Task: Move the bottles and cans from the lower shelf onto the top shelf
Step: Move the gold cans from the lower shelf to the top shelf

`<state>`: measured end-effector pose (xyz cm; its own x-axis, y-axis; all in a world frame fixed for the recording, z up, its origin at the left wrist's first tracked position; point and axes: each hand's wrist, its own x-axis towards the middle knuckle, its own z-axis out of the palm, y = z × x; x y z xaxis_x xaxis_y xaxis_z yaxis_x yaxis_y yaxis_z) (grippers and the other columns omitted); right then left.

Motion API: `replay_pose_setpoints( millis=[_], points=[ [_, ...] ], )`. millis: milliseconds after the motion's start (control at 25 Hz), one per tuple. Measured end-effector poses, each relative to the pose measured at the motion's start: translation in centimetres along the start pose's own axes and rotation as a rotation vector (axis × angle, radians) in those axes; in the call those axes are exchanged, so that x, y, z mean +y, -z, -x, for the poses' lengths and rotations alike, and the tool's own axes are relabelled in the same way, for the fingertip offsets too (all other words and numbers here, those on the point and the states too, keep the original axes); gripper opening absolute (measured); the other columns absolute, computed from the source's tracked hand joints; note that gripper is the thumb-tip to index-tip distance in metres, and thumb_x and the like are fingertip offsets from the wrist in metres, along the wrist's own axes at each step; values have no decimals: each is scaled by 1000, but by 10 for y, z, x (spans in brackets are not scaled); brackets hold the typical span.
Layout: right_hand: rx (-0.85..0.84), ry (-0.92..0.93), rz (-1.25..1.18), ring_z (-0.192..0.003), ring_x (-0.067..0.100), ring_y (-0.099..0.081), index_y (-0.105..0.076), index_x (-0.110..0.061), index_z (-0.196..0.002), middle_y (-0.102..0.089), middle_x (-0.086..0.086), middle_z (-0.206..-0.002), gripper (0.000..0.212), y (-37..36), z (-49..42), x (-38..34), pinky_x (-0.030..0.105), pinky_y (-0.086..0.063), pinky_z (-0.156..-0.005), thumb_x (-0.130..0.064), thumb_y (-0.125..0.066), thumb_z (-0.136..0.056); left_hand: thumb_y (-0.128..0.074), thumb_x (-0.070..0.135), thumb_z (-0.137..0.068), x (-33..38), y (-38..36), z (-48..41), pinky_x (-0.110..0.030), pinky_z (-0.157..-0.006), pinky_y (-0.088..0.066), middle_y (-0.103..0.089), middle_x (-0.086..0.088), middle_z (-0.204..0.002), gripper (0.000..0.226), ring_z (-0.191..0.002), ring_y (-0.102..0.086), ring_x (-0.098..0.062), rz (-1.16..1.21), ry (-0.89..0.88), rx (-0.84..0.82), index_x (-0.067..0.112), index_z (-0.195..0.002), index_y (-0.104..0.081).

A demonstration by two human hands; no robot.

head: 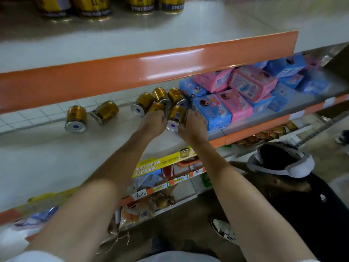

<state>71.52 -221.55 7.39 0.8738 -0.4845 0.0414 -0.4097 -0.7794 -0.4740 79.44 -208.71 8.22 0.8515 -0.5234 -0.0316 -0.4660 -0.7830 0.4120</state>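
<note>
Frame centre, lower shelf [56, 157]: right hand [192, 126] grips front can [176, 118], gold, lying on side. Left hand [152, 122] curls fingers round second can [156, 107], mostly hidden. Three cans [162, 96] lie just behind, two loose cans [90, 116] at left. Top shelf [132, 40] carries standing cans [90, 8], upper left. Pink and blue packs [236, 95] right of hands.

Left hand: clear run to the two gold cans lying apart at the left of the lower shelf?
Probably yes. Only bare lower shelf lies between the left hand and those two gold cans, and the orange shelf edge above leaves the opening free.
</note>
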Motion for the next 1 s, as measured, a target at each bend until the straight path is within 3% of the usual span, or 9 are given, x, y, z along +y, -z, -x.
replay_pose_setpoints(
  millis=[280, 400, 560, 720, 840, 1000],
  points=[
    [-61, -181, -34, -116, 37, -52, -45, -4, -127, -48, 16, -129, 46, 4, -15, 26, 45, -47, -88, -28, -58, -90, -55, 31, -95, 21, -23, -58, -33, -65, -38, -61, -11, -89, 24, -81, -57, -26, 1, 27, 1, 7, -99, -60],
    [-74, -185, 13, -116, 36, -55, -44, -3, -130, -49, 16, -128, 54, 0, -19, 25, 43, -49, -88, -37, -61, -91, -57, 36, -94, 22, -37, -71, -38, -68, -46, -64, -17, -97, 37, -92, -64, -35, -19, 36, -33, 2, -110, -55],
    [-114, -263, -23, -119, 34, -58, -36, 0, -134, -57, 19, -129, 64, -2, -27, 20, 41, -51, -90, -38, -64, -91, -67, 43, -88, 30, -51, -79, -40, -76, -52, -60, -13, -105, 61, -96, -66, -34, 35, 104, -90, 4, -129, -43],
    [-100, -284, -84, -117, 36, -60, -33, -5, -129, -59, 18, -126, 60, -7, -29, 23, 42, -51, -88, -35, -66, -90, -67, 46, -80, 30, -51, -88, -43, -82, -56, -66, -9, -107, 56, -90, -66, -30, 125, 129, -154, 11, -121, -51],
    [-113, -293, -108, -118, 36, -58, -32, -5, -129, -58, 19, -127, 62, -9, -33, 23, 41, -51, -90, -34, -69, -88, -67, 45, -75, 28, -43, -87, -42, -88, -54, -66, -6, -109, 54, -97, -63, -30, 226, 144, -157, 15, -119, -56],
    [-130, -282, -118, -123, 37, -55, -31, -4, -132, -55, 21, -131, 66, -8, -33, 25, 40, -49, -93, -34, -70, -89, -78, 42, -69, 23, -48, -81, -37, -86, -51, -60, -12, -120, 75, -108, -60, -33, 247, 230, -118, 7, -129, -50]
  ],
)
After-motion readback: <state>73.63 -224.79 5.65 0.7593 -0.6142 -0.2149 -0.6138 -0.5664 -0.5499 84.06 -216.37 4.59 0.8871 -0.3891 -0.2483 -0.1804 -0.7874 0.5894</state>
